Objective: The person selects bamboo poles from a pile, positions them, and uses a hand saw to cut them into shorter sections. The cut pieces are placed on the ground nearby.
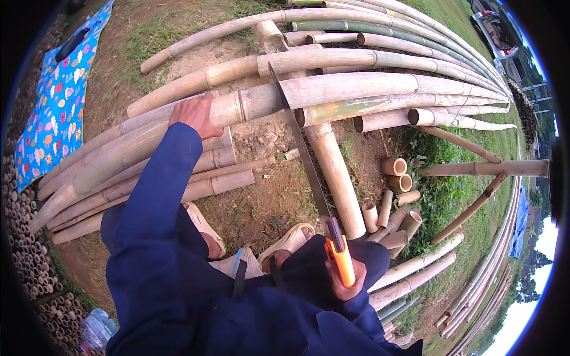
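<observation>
My left hand [196, 115] presses down on a thick, pale bamboo pole [368, 88], its fingers curled over the top. In my right hand [345, 283] is the orange handle [341, 258] of a handsaw. Its long dark blade [309, 160] slants away from me and lies across the pole, to the right of my left hand. How deep the blade sits in the bamboo, I cannot tell. Under the pole runs a crosswise bamboo log [337, 184], with its near end close to my right knee.
More bamboo poles [237, 70] lie alongside and beyond. Short cut bamboo pieces [394, 167] are grouped right of the log. A bamboo frame [481, 168] stands further right. At far left lie a blue patterned mat [59, 101] and stacked bamboo tubes [35, 261]. My sandalled feet [291, 240] are below the pole.
</observation>
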A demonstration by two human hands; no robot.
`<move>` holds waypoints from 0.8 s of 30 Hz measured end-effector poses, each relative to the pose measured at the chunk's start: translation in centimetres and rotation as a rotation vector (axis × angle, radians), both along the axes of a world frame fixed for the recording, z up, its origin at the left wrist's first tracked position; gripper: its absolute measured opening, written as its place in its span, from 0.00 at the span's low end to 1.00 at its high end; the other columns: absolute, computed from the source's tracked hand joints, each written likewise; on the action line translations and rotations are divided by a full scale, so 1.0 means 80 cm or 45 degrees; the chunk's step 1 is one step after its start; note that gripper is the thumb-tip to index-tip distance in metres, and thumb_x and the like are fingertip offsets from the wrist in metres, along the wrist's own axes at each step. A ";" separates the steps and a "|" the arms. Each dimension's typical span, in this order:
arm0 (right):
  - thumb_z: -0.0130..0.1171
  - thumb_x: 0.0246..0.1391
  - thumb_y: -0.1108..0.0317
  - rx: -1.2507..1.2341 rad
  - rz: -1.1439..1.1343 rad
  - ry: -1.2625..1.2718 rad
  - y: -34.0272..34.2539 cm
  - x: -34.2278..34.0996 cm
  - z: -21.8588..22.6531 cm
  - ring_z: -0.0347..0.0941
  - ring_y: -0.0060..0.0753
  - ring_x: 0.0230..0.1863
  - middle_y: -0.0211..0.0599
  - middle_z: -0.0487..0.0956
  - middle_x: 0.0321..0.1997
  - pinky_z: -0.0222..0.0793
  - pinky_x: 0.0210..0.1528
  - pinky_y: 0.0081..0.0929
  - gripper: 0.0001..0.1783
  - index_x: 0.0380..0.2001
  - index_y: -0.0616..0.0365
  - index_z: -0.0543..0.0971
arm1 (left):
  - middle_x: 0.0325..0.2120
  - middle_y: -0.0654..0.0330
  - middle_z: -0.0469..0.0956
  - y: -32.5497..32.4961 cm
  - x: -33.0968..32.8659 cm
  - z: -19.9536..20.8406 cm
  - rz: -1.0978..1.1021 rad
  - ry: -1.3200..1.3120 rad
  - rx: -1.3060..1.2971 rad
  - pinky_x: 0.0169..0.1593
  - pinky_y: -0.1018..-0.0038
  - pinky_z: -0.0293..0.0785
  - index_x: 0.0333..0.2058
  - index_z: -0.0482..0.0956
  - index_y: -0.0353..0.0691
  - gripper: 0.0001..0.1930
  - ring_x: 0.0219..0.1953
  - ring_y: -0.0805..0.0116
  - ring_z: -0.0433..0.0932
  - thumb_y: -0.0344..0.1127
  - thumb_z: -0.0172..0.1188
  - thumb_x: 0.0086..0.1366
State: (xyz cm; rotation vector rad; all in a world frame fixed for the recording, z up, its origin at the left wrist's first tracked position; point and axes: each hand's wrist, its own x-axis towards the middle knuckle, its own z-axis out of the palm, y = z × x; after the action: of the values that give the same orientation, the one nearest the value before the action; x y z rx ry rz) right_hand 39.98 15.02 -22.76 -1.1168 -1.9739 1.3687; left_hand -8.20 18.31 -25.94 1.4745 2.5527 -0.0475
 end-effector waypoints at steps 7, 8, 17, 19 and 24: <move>0.68 0.62 0.71 -0.019 -0.019 0.231 0.132 -0.165 -0.067 0.62 0.21 0.22 0.32 0.73 0.19 0.63 0.26 0.31 0.10 0.31 0.66 0.80 | 0.37 0.43 0.86 0.022 -0.005 -0.006 -0.060 0.028 0.052 0.51 0.54 0.82 0.52 0.78 0.36 0.40 0.44 0.43 0.86 0.53 0.79 0.43; 0.68 0.62 0.71 -0.043 0.026 0.241 0.123 -0.155 -0.073 0.63 0.21 0.22 0.31 0.73 0.19 0.63 0.26 0.30 0.09 0.32 0.66 0.80 | 0.37 0.43 0.86 0.011 -0.008 -0.004 -0.084 0.057 0.077 0.51 0.54 0.81 0.52 0.78 0.36 0.40 0.44 0.43 0.86 0.53 0.79 0.43; 0.67 0.60 0.73 0.045 -0.063 0.023 0.077 -0.087 -0.044 0.76 0.26 0.23 0.38 0.79 0.20 0.71 0.29 0.30 0.07 0.38 0.67 0.85 | 0.39 0.44 0.86 0.019 -0.006 -0.010 -0.022 0.011 0.043 0.52 0.54 0.81 0.55 0.77 0.37 0.42 0.45 0.45 0.86 0.54 0.79 0.43; 0.68 0.61 0.71 0.060 -0.074 0.139 0.133 -0.163 -0.062 0.67 0.22 0.21 0.35 0.74 0.18 0.67 0.28 0.29 0.09 0.34 0.67 0.82 | 0.40 0.44 0.87 0.029 -0.003 -0.013 -0.061 0.034 0.036 0.52 0.54 0.81 0.56 0.77 0.37 0.43 0.46 0.45 0.86 0.54 0.80 0.43; 0.68 0.62 0.71 -0.055 -0.032 0.090 0.074 -0.093 -0.042 0.70 0.20 0.24 0.31 0.76 0.21 0.69 0.29 0.28 0.08 0.39 0.66 0.84 | 0.40 0.43 0.86 -0.001 -0.009 -0.010 -0.067 0.068 0.148 0.53 0.54 0.81 0.56 0.77 0.37 0.44 0.45 0.44 0.86 0.54 0.80 0.42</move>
State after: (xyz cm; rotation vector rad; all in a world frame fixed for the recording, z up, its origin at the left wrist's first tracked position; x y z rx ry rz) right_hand 32.51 20.94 -26.13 -1.0938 -1.8829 1.4246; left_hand -8.90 18.27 -26.73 1.6030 2.5987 0.0555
